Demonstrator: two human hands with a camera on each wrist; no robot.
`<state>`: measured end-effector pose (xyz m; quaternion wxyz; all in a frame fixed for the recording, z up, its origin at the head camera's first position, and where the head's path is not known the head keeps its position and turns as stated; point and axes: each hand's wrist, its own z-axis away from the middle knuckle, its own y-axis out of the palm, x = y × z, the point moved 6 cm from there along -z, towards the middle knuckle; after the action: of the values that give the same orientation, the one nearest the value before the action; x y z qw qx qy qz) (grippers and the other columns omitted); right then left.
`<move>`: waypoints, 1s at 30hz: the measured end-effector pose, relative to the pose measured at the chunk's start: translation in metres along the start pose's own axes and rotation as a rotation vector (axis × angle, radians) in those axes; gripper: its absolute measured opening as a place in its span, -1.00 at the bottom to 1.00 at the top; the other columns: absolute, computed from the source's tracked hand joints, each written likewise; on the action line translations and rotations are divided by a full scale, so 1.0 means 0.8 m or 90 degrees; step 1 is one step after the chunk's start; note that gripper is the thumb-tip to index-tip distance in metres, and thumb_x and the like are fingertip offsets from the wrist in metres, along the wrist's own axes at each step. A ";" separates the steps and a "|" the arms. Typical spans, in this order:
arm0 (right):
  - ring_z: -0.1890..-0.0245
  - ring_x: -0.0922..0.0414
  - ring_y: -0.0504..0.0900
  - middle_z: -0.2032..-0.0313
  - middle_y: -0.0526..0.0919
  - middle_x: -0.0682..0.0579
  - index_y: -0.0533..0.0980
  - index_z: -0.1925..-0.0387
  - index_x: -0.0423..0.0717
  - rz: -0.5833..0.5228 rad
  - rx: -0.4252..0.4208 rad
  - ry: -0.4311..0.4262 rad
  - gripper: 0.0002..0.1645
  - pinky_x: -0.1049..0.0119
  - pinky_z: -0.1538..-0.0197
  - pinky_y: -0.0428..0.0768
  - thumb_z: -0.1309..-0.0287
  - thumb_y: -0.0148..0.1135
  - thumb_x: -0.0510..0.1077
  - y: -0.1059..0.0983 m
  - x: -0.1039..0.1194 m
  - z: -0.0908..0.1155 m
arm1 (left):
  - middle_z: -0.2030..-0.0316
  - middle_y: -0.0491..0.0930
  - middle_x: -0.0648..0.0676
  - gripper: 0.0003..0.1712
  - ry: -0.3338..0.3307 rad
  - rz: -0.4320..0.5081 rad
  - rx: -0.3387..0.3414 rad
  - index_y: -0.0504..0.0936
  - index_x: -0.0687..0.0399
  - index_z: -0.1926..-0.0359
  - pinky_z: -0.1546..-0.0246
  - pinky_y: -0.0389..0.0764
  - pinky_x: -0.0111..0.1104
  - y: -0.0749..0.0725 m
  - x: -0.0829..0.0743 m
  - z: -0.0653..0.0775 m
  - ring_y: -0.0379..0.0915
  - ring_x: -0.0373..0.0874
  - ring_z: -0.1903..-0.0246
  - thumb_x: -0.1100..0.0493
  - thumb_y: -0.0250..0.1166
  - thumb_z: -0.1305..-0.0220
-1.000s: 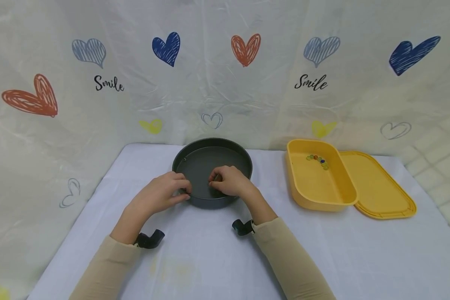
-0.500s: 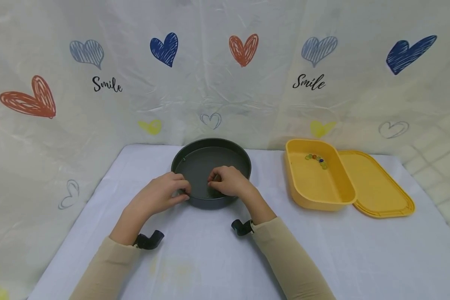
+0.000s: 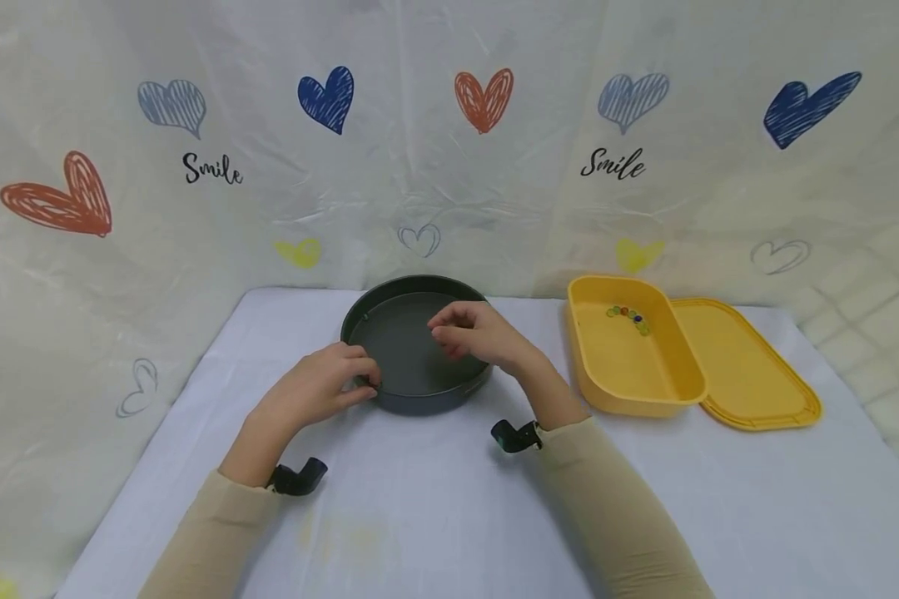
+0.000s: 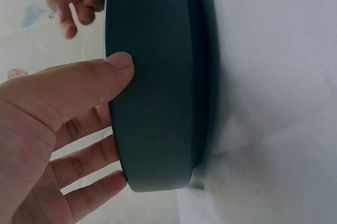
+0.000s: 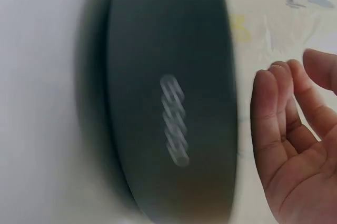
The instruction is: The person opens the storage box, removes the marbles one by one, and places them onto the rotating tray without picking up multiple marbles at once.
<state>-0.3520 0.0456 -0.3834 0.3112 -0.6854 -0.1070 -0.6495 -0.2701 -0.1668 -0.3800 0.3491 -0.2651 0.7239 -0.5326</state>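
Observation:
A round dark pan (image 3: 397,349) stands at the back middle of the white table. With thumb outside and fingers at the rim, my left hand (image 3: 318,387) grips the pan's near left edge; the left wrist view shows the thumb (image 4: 118,69) on its outer wall. My right hand (image 3: 487,337) hovers over the pan's right side, fingers loosely bent. In the right wrist view its thumb (image 5: 321,69) is apart from the fingers (image 5: 271,103), and nothing shows between them. A tiny greenish spot (image 3: 366,317) shows at the pan's inner left wall, too small to identify.
To the right stands a yellow rectangular container (image 3: 644,366) with several small glass marbles (image 3: 625,312) near its far end. Its yellow lid (image 3: 757,366) lies flat beside it, partly under its edge. Behind the table hangs a printed sheet (image 3: 419,183).
My right hand has risen out of the pan and moved up and to the right, its fingers loosening a little. The left hand keeps its grip on the rim.

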 end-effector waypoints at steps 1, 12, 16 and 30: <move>0.25 -0.07 0.64 0.13 0.62 -0.29 0.59 0.02 -0.14 -0.007 -0.010 0.007 -0.77 0.13 0.10 0.70 -0.35 0.24 -0.15 -0.009 0.002 0.003 | 0.29 0.58 -0.15 -0.88 -0.001 0.000 0.000 0.70 -0.21 0.29 0.24 0.55 -0.30 0.000 0.000 0.001 0.49 -0.20 0.25 0.12 0.48 -0.18; 0.20 -0.09 0.64 0.06 0.61 -0.29 0.48 -0.16 -0.14 0.046 -0.092 0.053 -0.63 0.14 0.04 0.70 -0.38 0.19 -0.12 -0.091 0.025 0.032 | 0.28 0.58 -0.16 -0.87 -0.007 -0.002 -0.001 0.68 -0.22 0.29 0.23 0.54 -0.29 0.001 0.004 0.002 0.47 -0.22 0.24 0.11 0.48 -0.18; 0.22 -0.09 0.65 0.11 0.65 -0.23 0.47 -0.15 -0.16 0.087 -0.107 0.064 -0.62 0.12 0.06 0.70 -0.38 0.18 -0.12 -0.117 0.024 0.037 | 0.28 0.57 -0.17 -0.87 -0.007 -0.002 0.000 0.68 -0.23 0.29 0.24 0.55 -0.30 0.002 0.003 0.002 0.47 -0.22 0.24 0.10 0.48 -0.18; 0.26 0.04 0.64 0.16 0.63 -0.09 0.45 -0.14 -0.23 0.114 -0.174 0.154 -0.62 0.19 0.07 0.70 -0.41 0.14 -0.12 -0.200 0.005 0.055 | 0.30 0.56 -0.16 -0.87 -0.002 0.007 -0.006 0.68 -0.22 0.30 0.23 0.55 -0.28 0.003 0.003 0.000 0.50 -0.17 0.25 0.11 0.49 -0.18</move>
<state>-0.4034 0.1944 -0.3317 0.2825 -0.6453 0.0813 -0.7051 -0.2714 -0.1676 -0.3828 0.3516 -0.2637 0.7276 -0.5268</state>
